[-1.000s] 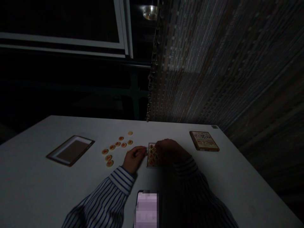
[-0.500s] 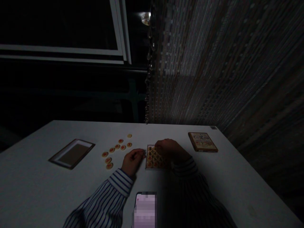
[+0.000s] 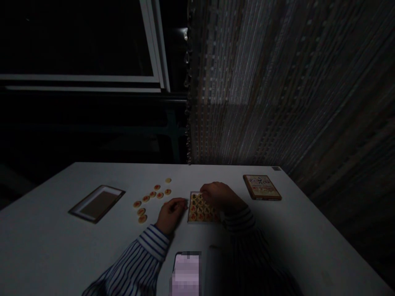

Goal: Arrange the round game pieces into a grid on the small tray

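Note:
A shallow tray point(image 3: 193, 222) of round Chinese chess pieces point(image 3: 200, 208), marked in red and black, lies mid-table. My right hand point(image 3: 218, 195) is over its far right part, fingers bent down and closed at the pieces; its fingertips are partly hidden, so anything in them does not show. At the tray's left edge rests my left hand point(image 3: 171, 213), its fingers curled in and thumb close to them; I cannot make out what they hold, if anything. Left of that hand, several loose Chinese chess pieces point(image 3: 146, 199) are scattered on the white table point(image 3: 108, 250).
An open box lid or frame point(image 3: 97, 203) lies at the left. On the right is a closed box point(image 3: 263, 187) with printed characters. A phone point(image 3: 186, 271) is at the front edge. A bead curtain point(image 3: 247, 102) hangs behind the table, beside a window frame point(image 3: 157, 53).
The view has tilted slightly, so the table sits a little lower. Both hands stay nearly in the same places at the tray. The loose pieces look unmoved.

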